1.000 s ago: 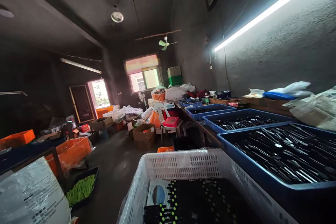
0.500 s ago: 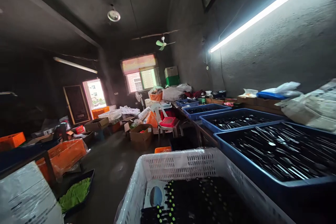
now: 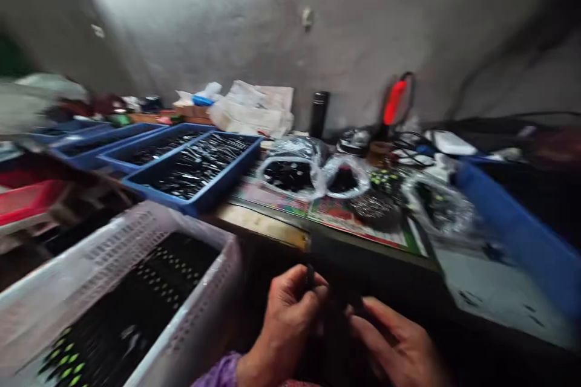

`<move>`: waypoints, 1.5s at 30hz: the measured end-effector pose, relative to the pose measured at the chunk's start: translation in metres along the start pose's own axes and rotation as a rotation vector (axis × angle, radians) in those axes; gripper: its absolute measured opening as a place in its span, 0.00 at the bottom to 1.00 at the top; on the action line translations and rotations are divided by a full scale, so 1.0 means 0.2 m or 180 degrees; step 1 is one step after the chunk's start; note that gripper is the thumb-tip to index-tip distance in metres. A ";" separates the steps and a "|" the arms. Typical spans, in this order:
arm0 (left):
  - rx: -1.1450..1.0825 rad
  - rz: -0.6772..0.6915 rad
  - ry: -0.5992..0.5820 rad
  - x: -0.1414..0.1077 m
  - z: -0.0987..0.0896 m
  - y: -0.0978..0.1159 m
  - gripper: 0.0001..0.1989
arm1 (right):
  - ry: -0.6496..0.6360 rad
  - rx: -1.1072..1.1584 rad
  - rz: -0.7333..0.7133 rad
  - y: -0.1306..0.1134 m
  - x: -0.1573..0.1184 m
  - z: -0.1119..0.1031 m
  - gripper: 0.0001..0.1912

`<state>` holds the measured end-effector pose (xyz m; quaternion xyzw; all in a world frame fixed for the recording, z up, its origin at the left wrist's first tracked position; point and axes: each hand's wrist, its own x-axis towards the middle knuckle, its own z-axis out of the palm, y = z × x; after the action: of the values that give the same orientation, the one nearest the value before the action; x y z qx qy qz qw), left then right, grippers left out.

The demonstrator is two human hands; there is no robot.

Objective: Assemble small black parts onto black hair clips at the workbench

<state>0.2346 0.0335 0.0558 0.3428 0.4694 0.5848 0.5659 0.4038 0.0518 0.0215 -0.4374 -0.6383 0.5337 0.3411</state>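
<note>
Though blurred, slim black piece (image 3: 310, 278), upright, pinched by left hand (image 3: 285, 320), right hand (image 3: 390, 338), grip unclear

Blur makes the thin dark item (image 3: 310, 278) in the left hand (image 3: 284, 326) impossible to name; the bottom edge cuts off the purple sleeve (image 3: 220, 372) and right hand (image 3: 390, 341).

Purple on the left sleeve (image 3: 218, 372), and there's a small black piece (image 3: 309, 277) right at the fingertips (image 3: 318, 287)! Over to the white perforated crate (image 3: 200, 296), packed with black handles (image 3: 68, 363) dotted lime green! Bright blue trays (image 3: 200, 199) alongside, then a mat (image 3: 336, 217) printed in red and green, and a red-and-black loop (image 3: 394, 103) standing out against the grey wall (image 3: 204, 30)
</note>
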 end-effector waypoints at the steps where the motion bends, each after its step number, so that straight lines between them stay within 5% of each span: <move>1: 0.0033 -0.0039 -0.0051 0.00 0.01 0.00 0.14 | 0.0019 -0.0021 0.0016 0.00 -0.02 -0.01 0.19; 9: 0.0515 -0.0026 -0.0242 0.00 0.02 0.02 0.12 | -0.0244 0.0153 -0.0080 -0.06 -0.05 0.01 0.19; 22: 0.1359 0.0707 -0.0267 -0.02 0.02 0.01 0.05 | -0.0340 0.0207 0.0041 -0.07 -0.07 0.02 0.19; 32: 0.1523 0.0790 -0.0489 -0.02 0.01 -0.02 0.05 | -0.0215 0.0352 -0.0003 -0.08 -0.09 0.03 0.16; 45: 0.1147 0.0340 -0.0498 0.00 0.03 -0.04 0.05 | -0.0182 0.0326 0.0238 -0.04 -0.11 0.05 0.19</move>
<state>0.2433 0.0341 0.0497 0.5073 0.5022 0.4921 0.4983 0.4011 0.0274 0.0284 -0.4274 -0.6029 0.5904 0.3245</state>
